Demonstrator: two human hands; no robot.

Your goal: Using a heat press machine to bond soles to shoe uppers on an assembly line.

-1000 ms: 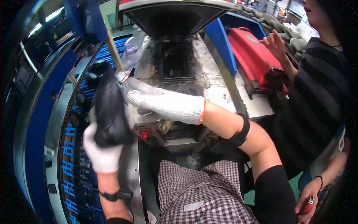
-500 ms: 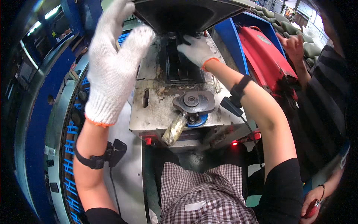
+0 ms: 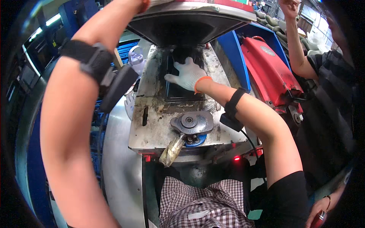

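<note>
My right hand (image 3: 187, 74), in a white knit glove with an orange cuff, lies over the dark rectangular recess (image 3: 180, 95) in the machine's metal bed. Its fingers are spread and hold nothing that I can see. Above it hangs a raised, dark-faced lid (image 3: 190, 26) with a red and silver upper edge. My left arm reaches up past the lid's left side. Only a sliver of my left hand's glove (image 3: 161, 3) shows at the top edge, and its fingers are out of the picture. Nearer to me sits a round metal clamp (image 3: 189, 120) with a tape-wrapped handle (image 3: 172, 150).
To the right stand a blue bin (image 3: 234, 57) and a red metal cover (image 3: 268, 68). A person in dark clothes (image 3: 330, 95) is close on the right, one arm raised. A clear jug (image 3: 136, 57) and a grey glove (image 3: 129, 104) lie left of the bed.
My left hand has gone up and mostly out of the top of the picture. My right hand has come slightly nearer and spread its fingers. The other person's arm has risen.
</note>
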